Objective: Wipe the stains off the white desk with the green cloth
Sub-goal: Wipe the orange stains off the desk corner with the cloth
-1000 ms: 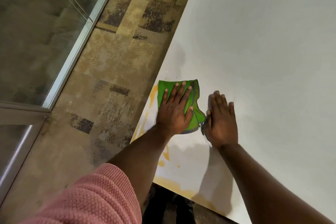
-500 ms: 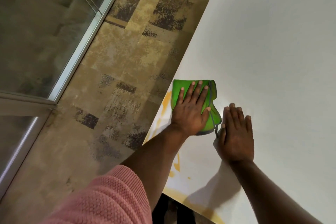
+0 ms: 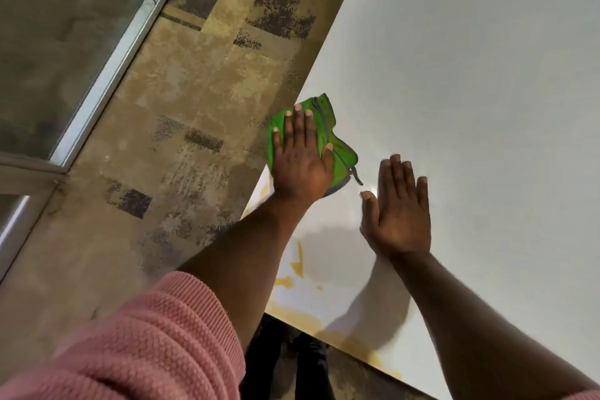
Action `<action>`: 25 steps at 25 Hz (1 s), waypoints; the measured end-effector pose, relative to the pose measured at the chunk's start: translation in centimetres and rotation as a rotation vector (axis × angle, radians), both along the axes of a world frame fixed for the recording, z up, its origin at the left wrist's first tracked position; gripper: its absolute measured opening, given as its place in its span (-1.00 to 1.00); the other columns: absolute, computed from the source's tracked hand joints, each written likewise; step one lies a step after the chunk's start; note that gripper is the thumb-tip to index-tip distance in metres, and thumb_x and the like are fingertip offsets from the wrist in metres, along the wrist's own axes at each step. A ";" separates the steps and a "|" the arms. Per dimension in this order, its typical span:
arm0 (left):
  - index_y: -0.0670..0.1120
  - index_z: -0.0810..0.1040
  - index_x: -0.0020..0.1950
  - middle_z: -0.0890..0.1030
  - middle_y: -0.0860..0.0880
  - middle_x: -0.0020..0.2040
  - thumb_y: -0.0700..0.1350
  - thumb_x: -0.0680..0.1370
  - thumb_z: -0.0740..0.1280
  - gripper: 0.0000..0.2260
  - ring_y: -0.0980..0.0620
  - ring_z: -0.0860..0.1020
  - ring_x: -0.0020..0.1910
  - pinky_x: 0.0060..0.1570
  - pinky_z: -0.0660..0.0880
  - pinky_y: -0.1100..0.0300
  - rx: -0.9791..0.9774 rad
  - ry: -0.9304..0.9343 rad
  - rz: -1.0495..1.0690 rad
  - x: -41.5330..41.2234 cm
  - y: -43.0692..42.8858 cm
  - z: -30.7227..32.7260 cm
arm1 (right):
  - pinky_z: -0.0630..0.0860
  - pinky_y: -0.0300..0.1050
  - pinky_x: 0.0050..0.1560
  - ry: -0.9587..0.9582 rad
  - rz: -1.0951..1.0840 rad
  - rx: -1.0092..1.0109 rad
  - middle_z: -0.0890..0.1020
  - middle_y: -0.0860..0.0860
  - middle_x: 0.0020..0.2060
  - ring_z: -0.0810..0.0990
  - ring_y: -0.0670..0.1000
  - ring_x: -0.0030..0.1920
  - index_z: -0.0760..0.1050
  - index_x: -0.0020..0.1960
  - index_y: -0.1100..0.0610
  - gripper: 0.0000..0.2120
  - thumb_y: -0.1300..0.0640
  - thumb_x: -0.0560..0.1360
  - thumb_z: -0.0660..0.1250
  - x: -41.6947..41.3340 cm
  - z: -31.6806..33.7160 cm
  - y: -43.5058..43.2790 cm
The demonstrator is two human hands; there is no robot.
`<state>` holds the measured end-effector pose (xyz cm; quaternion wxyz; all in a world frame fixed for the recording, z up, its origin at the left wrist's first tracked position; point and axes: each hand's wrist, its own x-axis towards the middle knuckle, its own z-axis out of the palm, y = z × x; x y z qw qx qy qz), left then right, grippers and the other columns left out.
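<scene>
The green cloth (image 3: 328, 127) lies at the left edge of the white desk (image 3: 470, 91), its left part hanging a little past the edge. My left hand (image 3: 300, 159) presses flat on the cloth, fingers spread and pointing away from me. My right hand (image 3: 399, 211) rests flat on the bare desk just right of the cloth, holding nothing. Yellow-orange stains (image 3: 298, 258) streak the desk's near corner, with a wider smear (image 3: 292, 315) along the near edge. Part of the stains is hidden under my left forearm.
Left of the desk is patterned brown carpet (image 3: 201, 101). A glass partition with a metal frame (image 3: 107, 75) runs along the far left. My dark shoes (image 3: 308, 357) show below the near desk edge. My pink sleeve (image 3: 136, 341) fills the lower left.
My left hand has slid the cloth along the desk's left edge, so it now overhangs it. The gap between my right hand and the cloth has widened.
</scene>
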<state>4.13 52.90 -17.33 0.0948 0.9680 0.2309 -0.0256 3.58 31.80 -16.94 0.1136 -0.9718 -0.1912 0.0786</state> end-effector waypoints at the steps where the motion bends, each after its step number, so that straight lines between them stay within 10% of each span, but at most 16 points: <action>1: -0.18 0.03 0.68 0.06 -0.20 0.69 0.18 0.67 -0.05 -0.34 -0.19 0.05 0.67 0.61 0.05 -0.21 0.001 0.001 0.013 -1.1 -0.2 0.1 | -0.13 0.15 0.66 -0.003 0.010 -0.008 0.03 0.06 0.69 -0.05 0.08 0.69 -0.01 0.69 0.13 -0.34 -0.17 0.69 -0.04 0.0 0.0 0.0; 25: -0.23 0.20 0.62 0.39 -0.25 0.53 0.15 0.64 -0.02 -0.35 -0.22 0.46 0.41 0.31 0.41 -0.08 -0.004 0.101 0.190 -12.2 -0.1 1.9 | -0.09 0.22 0.65 -0.037 0.033 -0.030 0.00 0.08 0.69 -0.06 0.10 0.68 -0.06 0.69 0.13 -0.29 -0.26 0.69 -0.11 0.0 -0.9 -0.3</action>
